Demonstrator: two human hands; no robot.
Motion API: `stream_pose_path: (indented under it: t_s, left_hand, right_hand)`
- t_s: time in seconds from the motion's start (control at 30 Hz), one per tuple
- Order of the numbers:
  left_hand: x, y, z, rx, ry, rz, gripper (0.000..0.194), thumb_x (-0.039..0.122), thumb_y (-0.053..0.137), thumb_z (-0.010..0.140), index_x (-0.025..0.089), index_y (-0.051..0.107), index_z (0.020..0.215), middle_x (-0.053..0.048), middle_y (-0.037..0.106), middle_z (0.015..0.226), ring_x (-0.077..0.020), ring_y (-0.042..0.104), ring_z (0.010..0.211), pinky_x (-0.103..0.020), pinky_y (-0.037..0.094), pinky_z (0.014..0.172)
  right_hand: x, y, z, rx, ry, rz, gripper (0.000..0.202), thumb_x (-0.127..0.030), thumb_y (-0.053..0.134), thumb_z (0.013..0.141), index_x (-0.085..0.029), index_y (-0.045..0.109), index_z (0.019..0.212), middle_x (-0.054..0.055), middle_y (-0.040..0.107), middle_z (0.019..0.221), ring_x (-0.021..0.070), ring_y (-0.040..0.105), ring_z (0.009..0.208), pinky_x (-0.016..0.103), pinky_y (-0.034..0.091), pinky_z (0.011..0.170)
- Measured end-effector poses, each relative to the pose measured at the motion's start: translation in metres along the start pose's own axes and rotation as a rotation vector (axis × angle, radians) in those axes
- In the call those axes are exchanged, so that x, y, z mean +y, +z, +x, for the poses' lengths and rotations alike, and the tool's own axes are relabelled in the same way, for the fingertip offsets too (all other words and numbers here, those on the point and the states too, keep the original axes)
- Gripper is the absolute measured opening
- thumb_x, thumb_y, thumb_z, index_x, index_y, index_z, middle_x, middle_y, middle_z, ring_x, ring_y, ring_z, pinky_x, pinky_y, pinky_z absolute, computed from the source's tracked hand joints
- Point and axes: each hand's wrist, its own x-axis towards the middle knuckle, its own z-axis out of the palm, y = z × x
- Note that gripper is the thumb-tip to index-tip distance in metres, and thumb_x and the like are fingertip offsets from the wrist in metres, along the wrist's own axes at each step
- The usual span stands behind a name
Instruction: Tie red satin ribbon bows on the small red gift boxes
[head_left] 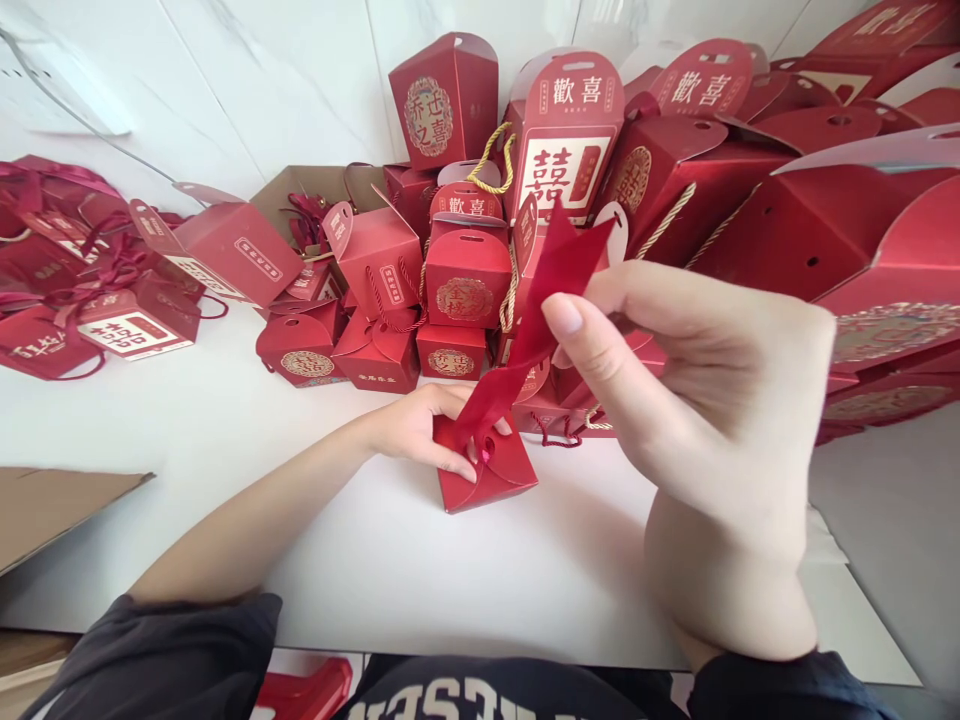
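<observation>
A small red gift box with folded, curved top flaps sits on the white table in front of me. My left hand grips its top, thumb on the near flap and fingers over the far side. A wide dark-red ribbon rises from the hole in the box's top, near a small pink spot. Close to the camera, my right hand pinches the ribbon's upper part between thumb and forefinger and holds it up, with the notched end sticking out above. The ribbon hides part of my left fingers.
Stacked red gift boxes stand behind, against a white tiled wall, and larger ones crowd the right. Ribboned boxes lie at left. An open cardboard carton is behind the stack, and a cardboard flap juts in at left.
</observation>
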Motion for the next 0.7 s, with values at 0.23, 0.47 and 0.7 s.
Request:
stream_pose_path:
  t_s: [0.23, 0.47, 0.7]
  left_hand:
    - [0.024, -0.023, -0.006, 0.036, -0.043, 0.067, 0.009, 0.027, 0.084, 0.068, 0.025, 0.079, 0.074, -0.011, 0.073, 0.093, -0.0222, 0.067, 0.084, -0.035, 0.055, 0.082]
    - [0.025, -0.034, -0.012, -0.011, -0.102, -0.016, 0.012, 0.033, 0.085, 0.066, 0.028, 0.081, 0.075, -0.011, 0.075, 0.069, -0.0233, 0.068, 0.066, -0.037, 0.057, 0.069]
    - [0.032, -0.027, -0.008, -0.031, -0.229, -0.029, 0.009, 0.026, 0.074, 0.080, 0.017, 0.074, 0.082, -0.009, 0.076, 0.078, -0.0175, 0.071, 0.070, -0.025, 0.055, 0.064]
  right_hand:
    - [-0.008, -0.017, -0.005, 0.026, 0.065, -0.143, 0.024, -0.028, 0.056, 0.096, -0.024, 0.055, 0.072, -0.001, 0.043, 0.057, 0.0149, 0.037, 0.051, 0.033, 0.032, 0.050]
    - [0.000, -0.013, -0.005, -0.016, -0.019, -0.141, 0.026, -0.030, 0.059, 0.095, -0.022, 0.057, 0.070, -0.002, 0.043, 0.056, 0.0127, 0.044, 0.053, 0.029, 0.035, 0.055]
    - [-0.002, -0.016, -0.008, 0.008, -0.005, -0.214, 0.025, -0.034, 0.060, 0.093, -0.024, 0.057, 0.070, 0.000, 0.045, 0.057, 0.0144, 0.043, 0.051, 0.029, 0.033, 0.047]
